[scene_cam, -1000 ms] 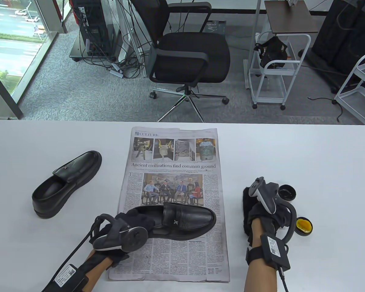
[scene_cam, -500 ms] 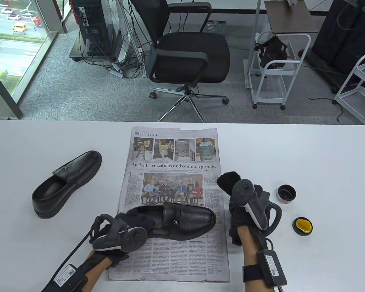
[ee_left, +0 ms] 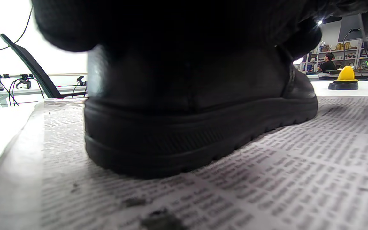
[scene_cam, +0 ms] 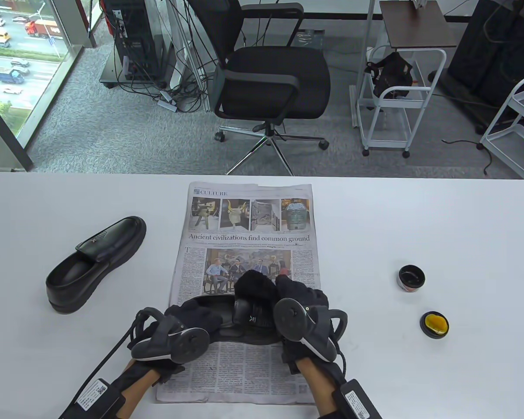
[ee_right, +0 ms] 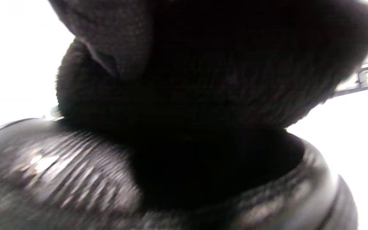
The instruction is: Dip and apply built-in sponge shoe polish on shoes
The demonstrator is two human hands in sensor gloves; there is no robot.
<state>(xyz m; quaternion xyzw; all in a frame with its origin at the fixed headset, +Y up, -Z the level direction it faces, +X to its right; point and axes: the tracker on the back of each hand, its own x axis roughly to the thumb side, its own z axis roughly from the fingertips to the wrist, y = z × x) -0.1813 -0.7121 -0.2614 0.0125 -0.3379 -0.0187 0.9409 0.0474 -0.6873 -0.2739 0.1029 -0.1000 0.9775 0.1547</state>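
Lying crosswise, shoe toe rightward

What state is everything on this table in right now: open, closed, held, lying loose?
Black loafer on the newspaper: upright, steadied at the heel by the left hand.
Fluffy black buffing pad: gripped by the right hand, pressed on that loafer's toe.
Second black loafer: upright on the white table, untouched.
Round black polish tin: open.
Black lid with yellow sponge: off the tin, sponge up.
Newspaper: spread flat.
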